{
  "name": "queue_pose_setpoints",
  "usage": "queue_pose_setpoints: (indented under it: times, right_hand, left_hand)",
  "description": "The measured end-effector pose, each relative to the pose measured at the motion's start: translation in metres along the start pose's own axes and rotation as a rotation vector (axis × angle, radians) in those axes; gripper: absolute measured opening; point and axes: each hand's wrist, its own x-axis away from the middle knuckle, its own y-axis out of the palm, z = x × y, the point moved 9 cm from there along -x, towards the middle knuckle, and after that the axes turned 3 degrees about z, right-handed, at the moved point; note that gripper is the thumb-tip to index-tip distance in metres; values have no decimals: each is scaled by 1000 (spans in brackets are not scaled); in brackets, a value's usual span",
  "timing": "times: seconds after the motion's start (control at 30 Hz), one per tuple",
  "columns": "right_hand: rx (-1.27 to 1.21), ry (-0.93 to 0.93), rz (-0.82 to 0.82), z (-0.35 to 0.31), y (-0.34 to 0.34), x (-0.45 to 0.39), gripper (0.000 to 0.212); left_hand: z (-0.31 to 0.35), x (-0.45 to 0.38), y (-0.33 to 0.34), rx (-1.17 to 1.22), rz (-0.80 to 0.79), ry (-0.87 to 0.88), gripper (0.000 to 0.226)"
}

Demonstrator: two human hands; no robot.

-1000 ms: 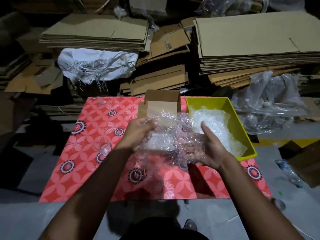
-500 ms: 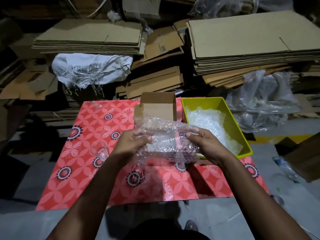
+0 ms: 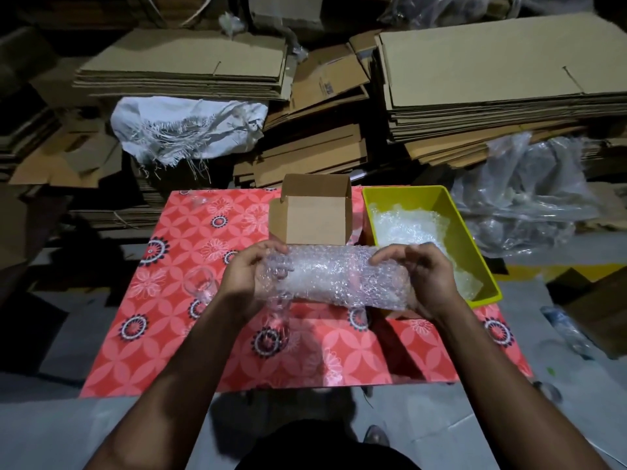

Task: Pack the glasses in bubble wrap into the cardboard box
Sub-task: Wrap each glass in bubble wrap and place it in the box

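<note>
Head view: your left hand [image 3: 244, 276] and right hand [image 3: 424, 276] curl their fingers round each end of the bubble-wrapped roll [image 3: 334, 278], keeping it closed, just before the open cardboard box [image 3: 315, 212]; a bare glass [image 3: 200, 283] waits left.

A red floral-patterned mat [image 3: 190, 320] covers the grey floor [image 3: 61, 429]. On it stand an open cardboard box [image 3: 314, 217], a yellow tray [image 3: 471, 239] and a clear glass [image 3: 200, 283].

A dim packing storeroom or warehouse; tall stacks of flattened brown corrugated cardboard sheets [image 3: 502, 79] fill twelve to two o'clock, a frayed white woven sack [image 3: 183, 130] slumps at eleven, crumpled clear plastic bags [image 3: 522, 198] heap at two.
</note>
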Motion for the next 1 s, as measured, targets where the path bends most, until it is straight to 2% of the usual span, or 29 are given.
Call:
queue_pose_setpoints:
  times: [0.07, 0.1, 0.17, 0.2, 0.23, 0.37, 0.47, 0.57, 0.67, 0.73, 0.87, 0.93, 1.0]
  right_hand:
    - [20, 55, -12, 10, -1, -4, 56]
    - [89, 50, -5, 12, -1, -5, 49]
    - [224, -3, 30, 14, -6, -8, 24]
    - [287, -32, 43, 13, -8, -9, 23]
    - [330, -42, 60, 11, -10, -9, 28]
    - [327, -26, 89, 13, -18, -8, 46]
    - [376, -41, 91, 14, -18, -8, 48]
    - [415, -41, 71, 18, -22, -11, 48]
    - [444, -45, -36, 18, -8, -13, 35]
    - [527, -80, -93, 17, 5, -16, 22]
    - [620, -94, -134, 20, 21, -24, 16]
    - [510, -64, -35, 21, 17, -26, 22]
    - [201, 37, 66, 33, 7, -22, 23]
  left_hand:
    - [-1, 0, -4, 36, 35, -21, 44]
    - [-2, 0, -6, 5, 51, -23, 44]
    - [3, 0, -7, -157, 58, 21, 26]
    - [7, 2, -5, -223, 49, 62, 14]
    - [9, 2, -6, -258, 51, 97, 17]
    - [8, 4, -15, -283, 40, 124, 53]
    - [10, 6, -18, -363, 5, 186, 58]
    - [7, 6, -19, -384, -78, 166, 66]
    - [5, -2, -21, -549, -131, 138, 74]
    - [1, -5, -3, -725, -243, 116, 70]
    - [-27, -5, 30, -772, -400, -1, 43]
    - [-34, -6, 35, -673, -335, 7, 22]
    - [-36, -6, 31, -474, -185, 20, 14]
